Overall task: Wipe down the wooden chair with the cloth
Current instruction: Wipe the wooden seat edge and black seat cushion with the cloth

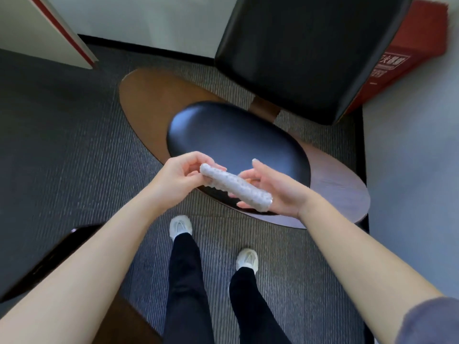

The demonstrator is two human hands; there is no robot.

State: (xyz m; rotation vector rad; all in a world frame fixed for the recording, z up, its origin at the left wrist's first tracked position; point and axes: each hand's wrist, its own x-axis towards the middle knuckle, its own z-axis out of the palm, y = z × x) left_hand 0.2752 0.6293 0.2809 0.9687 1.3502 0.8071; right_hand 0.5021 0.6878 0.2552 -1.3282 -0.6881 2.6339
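A wooden chair (340, 187) stands in front of me, seen from above, with a brown wooden base, a black oval seat cushion (233, 135) and a black padded backrest (308, 50). A white textured cloth (236, 187), folded into a long roll, is held above the seat's near edge. My left hand (178, 177) pinches its left end. My right hand (275, 189) holds its right end across the fingers.
Grey striped carpet covers the floor. A red box (402, 58) stands behind the backrest on the right. A white panel with a red edge (49, 28) leans at top left. A dark object (49, 259) lies at lower left. My legs and white shoes are below.
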